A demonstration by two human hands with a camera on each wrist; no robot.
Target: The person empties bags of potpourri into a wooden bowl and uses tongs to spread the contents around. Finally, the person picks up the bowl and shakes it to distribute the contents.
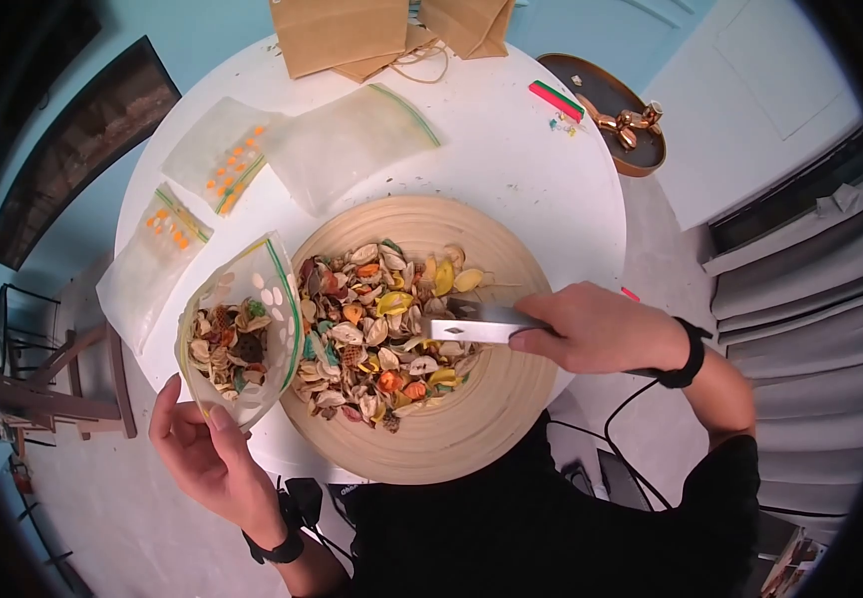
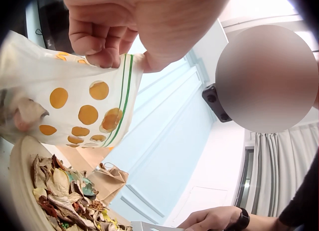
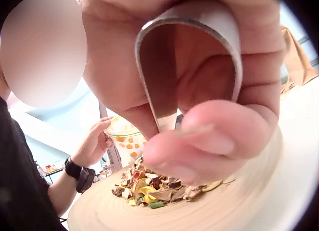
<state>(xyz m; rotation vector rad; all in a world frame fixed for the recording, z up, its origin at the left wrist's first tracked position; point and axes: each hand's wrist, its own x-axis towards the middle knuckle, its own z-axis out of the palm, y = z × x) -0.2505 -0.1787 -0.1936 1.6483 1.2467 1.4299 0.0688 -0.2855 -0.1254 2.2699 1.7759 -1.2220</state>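
My left hand (image 1: 210,456) pinches the rim of a clear zip bag (image 1: 236,284) with a green seal strip and orange dots. Dried petals and cone pieces (image 1: 224,349) lie inside the bag, which is tilted beside the plate with its mouth toward the pile. On the round wooden plate (image 1: 491,419) is a heap of potpourri (image 1: 376,334) in cream, yellow, orange, red and teal. My right hand (image 1: 606,327) grips metal tongs (image 1: 481,327), their tips over the right side of the heap. The bend of the tongs (image 3: 209,16) shows within the curled hand in the right wrist view.
Other zip bags lie on the white table (image 1: 491,149), including a dotted bag (image 1: 217,149) and a large frosted bag (image 1: 342,149). Brown paper bags (image 1: 342,35) stand at the back. A red and green strip (image 1: 557,101) lies near a tray with a balloon-dog figure (image 1: 629,122).
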